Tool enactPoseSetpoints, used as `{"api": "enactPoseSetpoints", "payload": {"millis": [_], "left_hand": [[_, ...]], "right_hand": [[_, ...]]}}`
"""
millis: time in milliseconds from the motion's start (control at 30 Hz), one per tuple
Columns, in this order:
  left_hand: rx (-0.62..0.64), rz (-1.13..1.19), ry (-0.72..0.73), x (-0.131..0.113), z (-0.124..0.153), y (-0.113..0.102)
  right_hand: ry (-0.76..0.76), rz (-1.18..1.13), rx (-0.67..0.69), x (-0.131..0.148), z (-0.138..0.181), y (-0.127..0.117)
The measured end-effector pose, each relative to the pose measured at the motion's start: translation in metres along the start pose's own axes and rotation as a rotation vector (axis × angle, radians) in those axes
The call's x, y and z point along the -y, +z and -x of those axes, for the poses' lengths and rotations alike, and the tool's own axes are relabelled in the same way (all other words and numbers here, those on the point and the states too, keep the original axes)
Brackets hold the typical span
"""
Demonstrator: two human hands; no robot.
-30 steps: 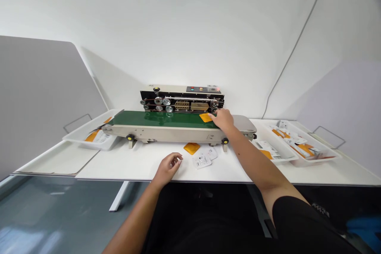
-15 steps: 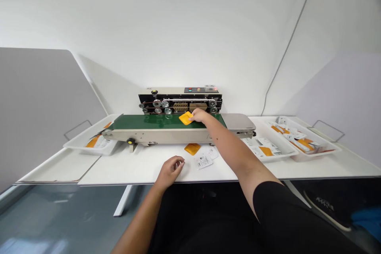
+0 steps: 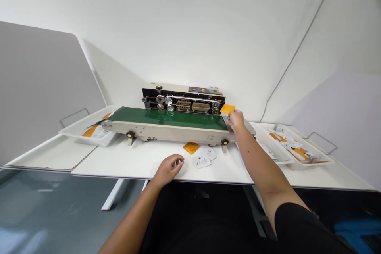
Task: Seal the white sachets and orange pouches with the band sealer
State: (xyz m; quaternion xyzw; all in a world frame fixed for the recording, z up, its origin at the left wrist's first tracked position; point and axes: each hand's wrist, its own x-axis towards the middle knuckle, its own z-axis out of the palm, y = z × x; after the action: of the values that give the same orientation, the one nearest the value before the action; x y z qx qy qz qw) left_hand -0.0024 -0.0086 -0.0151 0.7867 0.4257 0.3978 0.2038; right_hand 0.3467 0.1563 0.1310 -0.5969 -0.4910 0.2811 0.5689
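A: Left end of the counter (image 3: 133,164), entry?
B: White tray (image 3: 69,135) holding a few orange and white packets. The left end of the green belt (image 3: 169,118) overhangs it. The belt belongs to the band sealer (image 3: 183,103), which stands along the back of the counter.

A: Left hand?
B: Left hand (image 3: 168,168) rests near the front edge with its fingers loosely curled, and the grip is empty as far as shows. Just right of it lie white sachets (image 3: 204,158). A second orange pouch (image 3: 191,147) lies by the sealer's foot, touching neither hand.

A: Right hand?
B: Right hand (image 3: 236,120) is at the belt's right end. Its grip is closed in a pinch on the orange pouch (image 3: 228,108), which is held clear of the belt, roughly level, beside the sealer's right-hand rollers.

A: Handling?
B: Judgement only: the pouch looks light, thin and slick-filmed, limp rather than stiff. It lies flat in the pinch, so the contents are probably slim. It is best held by an edge or corner between thumb and fingertip, as here. Squeezing the middle could crease it.

A: Further right?
B: White trays (image 3: 309,162) of mixed packets at the counter's right end.
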Motion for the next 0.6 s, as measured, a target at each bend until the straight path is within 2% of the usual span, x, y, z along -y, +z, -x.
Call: {"api": "enactPoseSetpoints", "payload": {"millis": [167, 300, 367, 433, 500, 533, 567, 600], "left_hand": [[0.011, -0.027, -0.006, -0.001, 0.0, -0.001], [0.02, -0.033, -0.002, -0.002, 0.0, -0.002], [0.022, -0.03, -0.004, -0.002, 0.0, -0.002], [0.02, -0.022, -0.011, -0.002, 0.0, -0.002], [0.011, 0.004, -0.027, -0.002, 0.0, -0.002], [-0.001, 0.031, -0.043, -0.002, 0.0, -0.001], [-0.017, 0.061, -0.062, -0.001, 0.0, -0.001], [-0.038, 0.09, -0.083, 0.0, 0.0, -0.001]], "right_hand": [[0.115, -0.029, 0.058, -0.012, -0.009, 0.024], [0.102, 0.033, 0.098, -0.003, -0.016, 0.032], [0.06, 0.078, 0.07, 0.003, -0.008, 0.03], [-0.094, 0.181, -0.039, 0.005, 0.014, 0.03], [-0.362, 0.342, -0.135, -0.001, 0.053, 0.037], [-0.476, 0.392, -0.081, -0.007, 0.077, 0.044], [-0.565, 0.428, 0.052, -0.016, 0.102, 0.052], [-0.633, 0.471, 0.241, -0.026, 0.127, 0.062]]}}
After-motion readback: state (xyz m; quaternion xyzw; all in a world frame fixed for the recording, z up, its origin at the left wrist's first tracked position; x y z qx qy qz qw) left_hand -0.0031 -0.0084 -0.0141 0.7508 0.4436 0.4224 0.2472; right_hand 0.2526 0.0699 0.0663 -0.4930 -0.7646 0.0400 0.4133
